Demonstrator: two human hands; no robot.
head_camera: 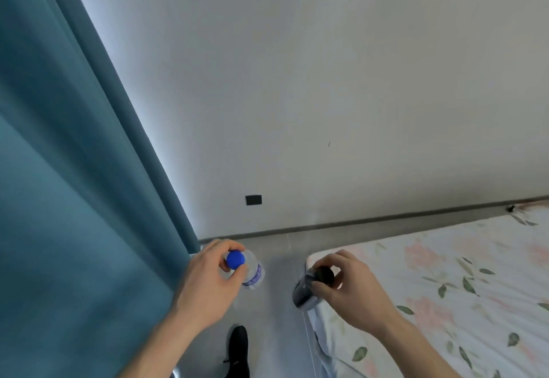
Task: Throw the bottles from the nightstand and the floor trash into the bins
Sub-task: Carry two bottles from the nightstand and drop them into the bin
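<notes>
Grey floor (276,297) runs between a teal curtain (74,199) and a floral-sheeted bed (445,288), white wall (326,80) beyond. Left hand (205,285) grips a blue-capped clear bottle (248,270) above the floor; right hand (353,291) grips a dark bottle (309,288) at the bed's corner

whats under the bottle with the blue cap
Below the clear bottle, held by the left hand, is bare grey floor beside the bed. The hand hides the floor directly beneath it; no bin is in view.

Bare forearms, no sleeves, 1 black shoe (239,351)
</notes>
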